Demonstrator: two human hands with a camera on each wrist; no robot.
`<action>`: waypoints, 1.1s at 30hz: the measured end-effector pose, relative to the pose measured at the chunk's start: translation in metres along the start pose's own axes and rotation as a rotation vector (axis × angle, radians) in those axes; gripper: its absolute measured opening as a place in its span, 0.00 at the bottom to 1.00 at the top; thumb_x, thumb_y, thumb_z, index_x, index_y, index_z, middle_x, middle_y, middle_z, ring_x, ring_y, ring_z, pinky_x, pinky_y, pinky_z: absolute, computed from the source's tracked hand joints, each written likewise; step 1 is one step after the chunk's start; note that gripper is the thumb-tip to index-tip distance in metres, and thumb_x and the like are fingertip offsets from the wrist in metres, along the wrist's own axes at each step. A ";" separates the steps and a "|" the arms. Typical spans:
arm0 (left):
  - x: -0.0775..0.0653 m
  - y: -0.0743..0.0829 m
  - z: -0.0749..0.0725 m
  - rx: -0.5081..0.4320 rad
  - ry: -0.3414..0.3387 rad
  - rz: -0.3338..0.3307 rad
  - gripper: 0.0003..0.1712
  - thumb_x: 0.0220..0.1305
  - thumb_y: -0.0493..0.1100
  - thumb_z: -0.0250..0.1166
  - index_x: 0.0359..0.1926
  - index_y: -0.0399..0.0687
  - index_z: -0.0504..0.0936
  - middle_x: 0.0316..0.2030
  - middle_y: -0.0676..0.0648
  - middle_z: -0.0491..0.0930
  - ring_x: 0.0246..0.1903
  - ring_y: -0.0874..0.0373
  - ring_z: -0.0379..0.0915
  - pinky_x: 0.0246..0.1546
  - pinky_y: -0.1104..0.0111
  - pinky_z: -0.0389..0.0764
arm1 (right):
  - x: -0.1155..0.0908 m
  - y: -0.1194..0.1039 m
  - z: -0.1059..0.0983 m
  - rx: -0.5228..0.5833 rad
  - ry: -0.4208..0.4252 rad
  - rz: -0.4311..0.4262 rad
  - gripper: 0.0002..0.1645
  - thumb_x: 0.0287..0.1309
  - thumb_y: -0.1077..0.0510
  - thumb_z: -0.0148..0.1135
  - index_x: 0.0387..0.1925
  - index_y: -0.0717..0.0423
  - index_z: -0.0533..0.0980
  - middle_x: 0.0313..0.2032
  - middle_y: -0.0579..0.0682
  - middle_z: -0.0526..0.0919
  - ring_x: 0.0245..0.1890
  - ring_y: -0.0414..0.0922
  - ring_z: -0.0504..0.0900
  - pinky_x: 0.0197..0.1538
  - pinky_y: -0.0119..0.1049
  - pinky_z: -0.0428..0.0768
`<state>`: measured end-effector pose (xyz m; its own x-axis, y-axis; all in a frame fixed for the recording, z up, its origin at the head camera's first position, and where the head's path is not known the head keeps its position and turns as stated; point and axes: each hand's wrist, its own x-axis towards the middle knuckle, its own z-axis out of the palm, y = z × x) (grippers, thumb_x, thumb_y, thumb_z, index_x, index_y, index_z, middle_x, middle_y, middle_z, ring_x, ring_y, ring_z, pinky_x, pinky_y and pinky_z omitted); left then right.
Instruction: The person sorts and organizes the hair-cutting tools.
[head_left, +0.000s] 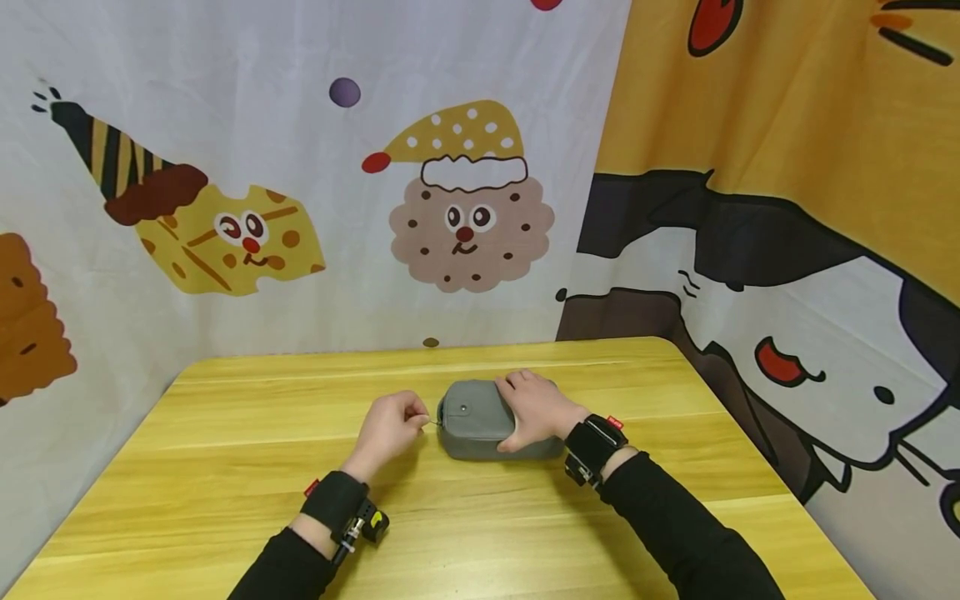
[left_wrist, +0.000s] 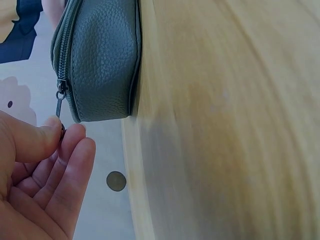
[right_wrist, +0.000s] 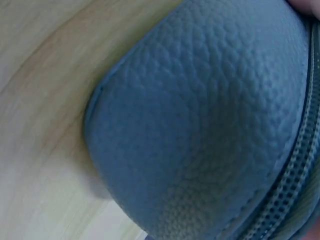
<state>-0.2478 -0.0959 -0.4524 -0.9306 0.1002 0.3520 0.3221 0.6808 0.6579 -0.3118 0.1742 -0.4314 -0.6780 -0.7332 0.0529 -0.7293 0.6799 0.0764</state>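
Note:
A grey-green pebbled zip pouch (head_left: 474, 421) lies on the wooden table, with a small snap stud on its top. Its zipper (left_wrist: 64, 50) runs along the upper edge, and the slider sits at the left end in the left wrist view. My left hand (head_left: 388, 429) pinches the metal zipper pull (left_wrist: 59, 106) between thumb and forefinger, just off the pouch's left end. My right hand (head_left: 542, 407) is spread over the right part of the pouch, thumb at the front side and fingers across the top. The right wrist view shows the pouch's end (right_wrist: 200, 120) close up, zipper teeth at right.
The yellow wood-grain table (head_left: 225, 500) extends around the pouch on all sides. Behind it hangs a white curtain (head_left: 300, 50) with cartoon food prints, and a yellow cartoon curtain (head_left: 825, 125) stands along the right. Both wrists wear black straps with small cameras.

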 end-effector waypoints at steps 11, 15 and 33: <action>-0.002 0.004 -0.002 0.012 -0.016 0.020 0.09 0.59 0.31 0.70 0.26 0.48 0.81 0.21 0.55 0.77 0.20 0.64 0.74 0.26 0.67 0.77 | 0.001 0.005 0.002 0.000 0.024 -0.040 0.65 0.37 0.27 0.72 0.69 0.63 0.65 0.58 0.61 0.72 0.57 0.56 0.72 0.57 0.48 0.74; -0.003 0.006 -0.001 0.016 -0.036 -0.001 0.09 0.59 0.32 0.70 0.27 0.48 0.81 0.21 0.55 0.78 0.20 0.65 0.74 0.26 0.67 0.76 | 0.000 0.007 0.000 -0.002 0.021 -0.050 0.65 0.38 0.27 0.72 0.69 0.63 0.64 0.58 0.61 0.72 0.57 0.56 0.72 0.58 0.47 0.74; 0.001 0.007 -0.001 0.037 -0.029 0.000 0.10 0.59 0.32 0.70 0.25 0.49 0.81 0.20 0.57 0.77 0.19 0.65 0.73 0.26 0.66 0.75 | -0.001 0.010 -0.002 0.023 0.028 -0.096 0.63 0.38 0.29 0.72 0.69 0.62 0.65 0.59 0.59 0.72 0.57 0.55 0.71 0.57 0.47 0.75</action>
<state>-0.2467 -0.0911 -0.4467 -0.9356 0.1208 0.3317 0.3157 0.7069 0.6329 -0.3182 0.1822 -0.4291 -0.6025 -0.7946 0.0747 -0.7927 0.6067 0.0598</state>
